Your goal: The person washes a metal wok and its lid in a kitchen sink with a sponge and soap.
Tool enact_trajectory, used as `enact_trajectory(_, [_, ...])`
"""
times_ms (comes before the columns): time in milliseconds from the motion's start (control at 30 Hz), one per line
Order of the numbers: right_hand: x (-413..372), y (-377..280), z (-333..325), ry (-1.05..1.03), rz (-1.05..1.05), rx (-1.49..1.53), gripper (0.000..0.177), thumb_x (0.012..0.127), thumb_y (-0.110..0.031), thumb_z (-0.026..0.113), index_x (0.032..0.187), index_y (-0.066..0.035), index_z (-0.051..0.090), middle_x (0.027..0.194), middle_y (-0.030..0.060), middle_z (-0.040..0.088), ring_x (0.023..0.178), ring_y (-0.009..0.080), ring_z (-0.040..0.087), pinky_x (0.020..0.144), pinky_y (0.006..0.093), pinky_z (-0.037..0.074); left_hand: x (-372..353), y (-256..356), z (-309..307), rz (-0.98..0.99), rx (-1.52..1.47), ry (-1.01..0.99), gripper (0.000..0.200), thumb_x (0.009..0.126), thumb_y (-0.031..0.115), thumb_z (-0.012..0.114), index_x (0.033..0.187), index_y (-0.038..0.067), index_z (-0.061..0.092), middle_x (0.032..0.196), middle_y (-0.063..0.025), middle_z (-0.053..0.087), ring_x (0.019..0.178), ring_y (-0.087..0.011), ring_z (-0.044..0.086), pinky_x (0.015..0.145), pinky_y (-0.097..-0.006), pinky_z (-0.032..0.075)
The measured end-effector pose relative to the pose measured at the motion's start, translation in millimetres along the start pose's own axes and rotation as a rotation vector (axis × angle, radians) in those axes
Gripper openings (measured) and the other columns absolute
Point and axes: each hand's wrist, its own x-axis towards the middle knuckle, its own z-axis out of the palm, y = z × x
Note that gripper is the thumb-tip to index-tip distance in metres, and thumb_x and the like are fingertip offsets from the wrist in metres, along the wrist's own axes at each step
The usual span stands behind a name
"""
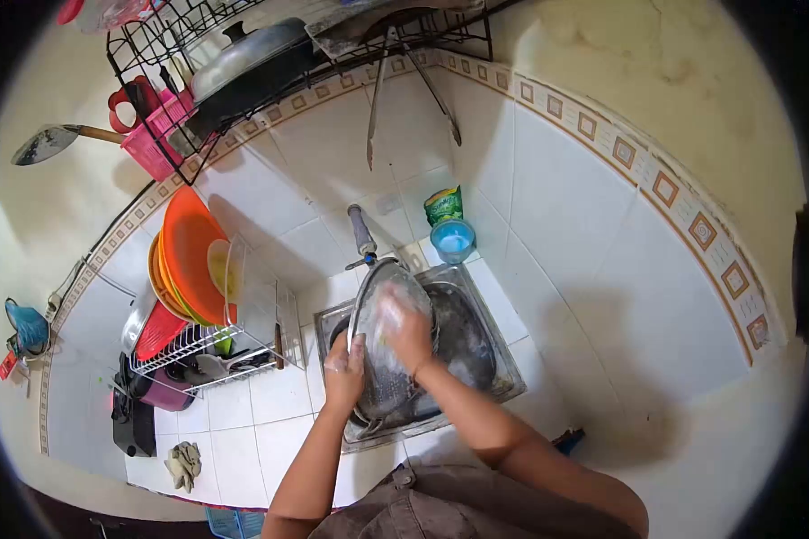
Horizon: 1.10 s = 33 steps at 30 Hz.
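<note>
A round metal colander point(382, 368), with small holes and soap suds on it, is tilted up over the sink point(510, 382). My left hand point(343, 373) grips its left rim, fingers closed around the edge. Against the colander's inner face, my right hand point(403, 328) is pressed with its fingers curled and coated in foam. Whatever lies under those fingers is hidden by hand and suds. Behind the colander stands the tap point(361, 229), with a blue handle. Foamy dark cookware point(466, 337) sits in the basin to the right.
A blue cup point(453, 241) and a green packet point(443, 205) stand at the sink's back corner. On the left, a dish rack point(198, 355) holds an orange basin point(189, 256) and other dishes. A cloth point(183, 467) lies on the counter. Tongs point(391, 81) hang from a shelf overhead.
</note>
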Motion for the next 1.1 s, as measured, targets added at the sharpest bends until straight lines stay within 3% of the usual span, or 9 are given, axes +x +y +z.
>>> enact_trajectory(167, [21,89,-4,0.001,0.66,0.17,0.025,0.09,-0.022,0.055,0.098,-0.001,0.067,0.093,0.0174,0.068,0.086,0.0314,0.065,0.075,0.0407,0.048,0,12,-5,-0.033,0.047,-0.008,0.027,0.097,0.024,0.049,0.104,-0.001,0.057,0.082,-0.0181,0.06,0.076,-0.029,0.056,0.071,-0.037,0.045])
enact_trajectory(300, [-51,10,-8,0.251,0.232,-0.048,0.021,0.09,-0.018,0.054,0.104,-0.002,0.057,0.111,0.0199,0.057,0.106,0.0396,0.053,0.092,0.0466,0.04,3,6,-5,-0.019,0.099,-0.01,0.031,0.097,0.024,0.049,0.112,-0.001,0.057,0.087,-0.0233,0.064,0.079,-0.0354,0.062,0.074,-0.0394,0.049])
enact_trajectory(400, [-51,-47,-14,-0.036,-0.11,-0.112,0.037,0.086,-0.015,0.059,0.12,-0.004,0.055,0.128,0.0204,0.049,0.119,0.0405,0.045,0.102,0.0495,0.033,1,5,-1,0.01,0.01,0.008,0.03,0.097,0.025,0.05,0.111,-0.001,0.057,0.089,-0.0231,0.064,0.079,-0.0329,0.063,0.073,-0.0393,0.049])
enact_trajectory(467, [-13,-44,-12,-0.102,-0.179,-0.16,0.037,0.087,-0.021,0.057,0.12,-0.002,0.055,0.117,0.024,0.056,0.111,0.0436,0.05,0.097,0.0501,0.038,-1,1,3,0.009,-0.056,0.014,0.025,0.097,0.022,0.049,0.105,0.0,0.058,0.084,-0.0173,0.062,0.076,-0.0247,0.058,0.071,-0.036,0.046])
enact_trajectory(533, [46,-25,-6,-0.418,0.475,-0.074,0.034,0.088,-0.024,0.056,0.115,-0.003,0.056,0.122,0.026,0.052,0.118,0.0381,0.047,0.099,0.0488,0.037,-3,12,-5,-0.055,0.014,-0.045,0.028,0.097,0.023,0.049,0.113,0.001,0.057,0.086,-0.0206,0.063,0.077,-0.0295,0.062,0.072,-0.0365,0.048])
enact_trajectory(733, [28,-25,17,-0.27,0.047,-0.375,0.035,0.087,-0.022,0.052,0.113,0.001,0.053,0.123,0.0269,0.049,0.115,0.046,0.044,0.095,0.0529,0.037,-1,9,-2,0.035,-0.023,-0.014,0.031,0.099,0.024,0.044,0.115,0.002,0.057,0.086,-0.0217,0.063,0.079,-0.0291,0.062,0.073,-0.0367,0.048])
enact_trajectory(867, [-26,-57,3,-0.159,-0.155,-0.128,0.031,0.082,-0.014,0.058,0.11,-0.002,0.056,0.121,0.0212,0.049,0.113,0.0425,0.045,0.096,0.0533,0.036,-2,-7,7,0.063,-0.167,0.045,0.04,0.102,0.028,0.037,0.109,-0.005,0.059,0.087,-0.025,0.063,0.081,-0.0314,0.063,0.075,-0.0378,0.048])
enact_trajectory(1033, [61,4,13,-0.111,0.155,0.097,0.02,0.082,-0.012,0.057,0.096,-0.001,0.064,0.085,0.0228,0.063,0.083,0.0421,0.059,0.077,0.0464,0.048,-9,-1,6,-0.055,-0.128,0.075,0.043,0.102,0.031,0.038,0.093,-0.006,0.06,0.078,-0.0202,0.06,0.07,-0.0253,0.053,0.069,-0.0363,0.046])
enact_trajectory(1100, [56,11,24,-0.056,0.054,-0.052,0.021,0.082,-0.014,0.056,0.095,0.001,0.064,0.078,0.0225,0.063,0.074,0.0433,0.059,0.07,0.0459,0.049,-6,15,-1,-0.061,-0.054,0.074,0.053,0.102,0.04,0.032,0.091,-0.005,0.057,0.072,-0.0176,0.054,0.069,-0.0233,0.049,0.067,-0.0363,0.043])
